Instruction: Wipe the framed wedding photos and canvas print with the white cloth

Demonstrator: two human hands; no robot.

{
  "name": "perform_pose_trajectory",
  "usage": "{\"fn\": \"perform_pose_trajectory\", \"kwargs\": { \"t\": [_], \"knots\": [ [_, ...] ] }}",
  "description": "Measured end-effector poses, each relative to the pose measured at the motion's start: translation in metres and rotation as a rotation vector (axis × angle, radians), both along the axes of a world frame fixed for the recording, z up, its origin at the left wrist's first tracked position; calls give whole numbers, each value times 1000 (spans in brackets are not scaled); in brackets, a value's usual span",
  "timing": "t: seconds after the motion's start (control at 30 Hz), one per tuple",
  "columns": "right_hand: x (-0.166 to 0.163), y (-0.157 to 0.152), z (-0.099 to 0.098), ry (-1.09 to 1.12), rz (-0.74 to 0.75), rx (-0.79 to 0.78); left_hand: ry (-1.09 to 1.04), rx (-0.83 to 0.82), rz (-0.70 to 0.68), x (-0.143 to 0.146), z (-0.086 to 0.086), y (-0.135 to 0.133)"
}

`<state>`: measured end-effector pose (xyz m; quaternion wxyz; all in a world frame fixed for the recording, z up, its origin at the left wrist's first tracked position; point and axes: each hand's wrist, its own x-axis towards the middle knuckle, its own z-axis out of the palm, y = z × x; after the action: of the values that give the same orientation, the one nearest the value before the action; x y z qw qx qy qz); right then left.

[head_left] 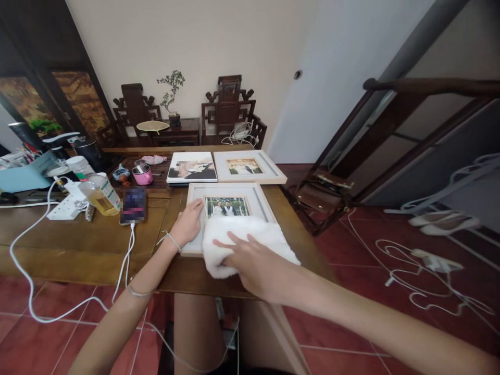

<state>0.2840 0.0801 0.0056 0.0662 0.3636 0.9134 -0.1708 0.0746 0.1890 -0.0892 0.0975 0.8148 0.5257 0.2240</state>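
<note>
A light wooden picture frame [260, 192] with a white mat and a photo of two people lies flat at the table's front edge. Over its left side curls my left hand [190, 221], closed on the rim with the fingertips on the inner border. My right hand [250, 258] grips a fluffy white cloth [269, 234] and presses it onto the frame's lower part, fingers partly spread and sunk in the pile. The cloth hides the photo's bottom and the frame's near right corner.
Behind lie another framed photo [226, 159] and a white-edged picture panel [192, 156]. To the left are a charging phone [133, 205], an oil-coloured bottle [102, 195], a pink cup [142, 175] and a power strip [64, 207]. Cables trail over the table edge and floor.
</note>
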Motion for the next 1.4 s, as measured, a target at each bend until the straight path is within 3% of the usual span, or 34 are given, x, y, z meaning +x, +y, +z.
{"fn": "perform_pose_trajectory", "kwargs": {
  "t": [0.2,0.3,0.37,0.57,0.87,1.1,1.27,1.4],
  "knots": [
    [-17,79,-40,-98,-198,329,-160,92,-67,2,6,-1],
    [-32,113,-44,-104,-244,407,-227,115,-50,4,9,-2],
    [-44,120,-42,-103,-249,412,-262,105,-25,4,10,-3],
    [-62,84,-36,-83,-96,320,-340,77,44,4,12,-5],
    [-24,51,-24,-24,120,171,-250,90,44,2,11,-3],
    [35,33,-18,-58,-32,215,-117,112,6,0,5,1],
    [87,19,-35,-68,-159,369,-55,84,-44,-3,-1,4],
    [96,36,-50,-19,-225,457,-45,26,-48,-2,-1,3]
  ]
}}
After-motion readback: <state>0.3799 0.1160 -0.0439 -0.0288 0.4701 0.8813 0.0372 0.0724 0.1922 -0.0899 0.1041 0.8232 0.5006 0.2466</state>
